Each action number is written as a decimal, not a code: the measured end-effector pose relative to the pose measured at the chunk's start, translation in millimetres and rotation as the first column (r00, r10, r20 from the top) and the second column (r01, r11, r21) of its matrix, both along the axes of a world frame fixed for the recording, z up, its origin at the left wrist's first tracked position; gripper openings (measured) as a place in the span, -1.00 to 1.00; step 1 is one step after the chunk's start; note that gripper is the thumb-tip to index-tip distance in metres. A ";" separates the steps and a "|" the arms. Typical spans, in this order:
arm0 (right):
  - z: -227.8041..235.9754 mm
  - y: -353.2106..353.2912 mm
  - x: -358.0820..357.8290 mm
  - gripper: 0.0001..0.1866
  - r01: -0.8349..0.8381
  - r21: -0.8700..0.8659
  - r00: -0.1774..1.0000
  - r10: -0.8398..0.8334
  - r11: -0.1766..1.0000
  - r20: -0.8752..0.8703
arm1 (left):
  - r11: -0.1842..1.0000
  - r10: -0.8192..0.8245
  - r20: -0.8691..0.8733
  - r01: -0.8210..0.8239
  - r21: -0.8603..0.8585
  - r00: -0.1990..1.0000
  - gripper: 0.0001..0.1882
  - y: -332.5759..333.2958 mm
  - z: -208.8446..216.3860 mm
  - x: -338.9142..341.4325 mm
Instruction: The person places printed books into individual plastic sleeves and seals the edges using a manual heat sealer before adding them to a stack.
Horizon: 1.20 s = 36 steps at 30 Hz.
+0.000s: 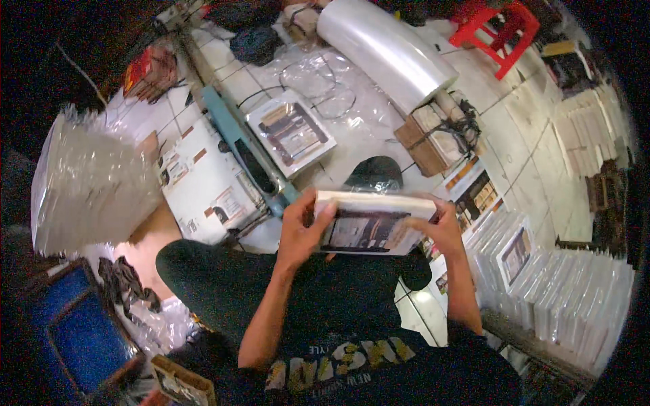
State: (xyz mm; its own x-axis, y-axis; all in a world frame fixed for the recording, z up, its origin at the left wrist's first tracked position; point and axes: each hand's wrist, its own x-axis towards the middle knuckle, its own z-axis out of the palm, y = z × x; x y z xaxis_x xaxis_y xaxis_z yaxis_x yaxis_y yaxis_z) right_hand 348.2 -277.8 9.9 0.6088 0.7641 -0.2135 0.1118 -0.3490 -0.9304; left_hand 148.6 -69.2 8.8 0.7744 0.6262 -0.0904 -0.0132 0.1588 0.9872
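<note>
A thick book [371, 227] with a photo on its cover is held up in front of my lap, its pale page edge facing up. My left hand [303, 230] is closed on its left end, thumb over the cover. My right hand [441, 229] grips the opposite end, its thumb also on the front. Clear plastic shows along the top edge; I cannot tell whether it wraps the whole book. Just beyond my left hand lies a long teal bar-shaped device [238, 139], probably a sealer. A similar-looking book stack [291, 133] sits past it on the floor.
Rows of plastic-wrapped books [552, 291] stand at my right. A plastic film roll [386, 51] lies ahead, near a cord-tied bundle [440, 135] and red stool [497, 34]. Piled plastic sleeves [95, 186] and a blue crate [88, 331] are left. Someone's hand holds a brown-edged book [183, 382].
</note>
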 end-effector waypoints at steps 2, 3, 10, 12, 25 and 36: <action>-1.9 -2.9 0.6 -0.55 0.045 0.038 0.997 -0.043 0.998 -0.059 | 0.999 0.036 0.004 -0.036 -0.031 0.999 -0.77 1.4 6.2 4.3; -0.8 -3.4 1.7 -0.57 0.028 0.006 0.998 -0.028 1.000 -0.058 | 1.000 0.030 -0.027 -0.030 0.009 0.999 -0.74 4.8 9.2 8.3; 9.8 -4.3 11.5 -0.64 -0.062 -0.143 0.993 0.075 0.988 0.092 | 0.875 0.241 0.043 -0.236 0.423 0.970 -0.67 2.2 24.5 44.2; -2.3 -2.1 6.5 -0.64 0.124 -0.087 0.987 -0.131 0.988 -0.089 | 0.673 0.407 0.160 -0.413 0.614 0.900 -0.61 -19.7 23.9 31.0; -48.3 107.3 -116.6 -0.69 0.324 0.035 0.743 -0.231 0.945 -0.629 | 0.829 0.470 -0.314 -0.535 -0.164 0.825 -0.48 19.1 -58.3 -78.5; -106.2 282.7 -52.9 -0.82 -0.184 0.220 0.972 0.211 0.958 -0.106 | 0.805 0.516 -0.258 -0.565 -0.180 0.817 -0.35 217.5 -78.7 -104.3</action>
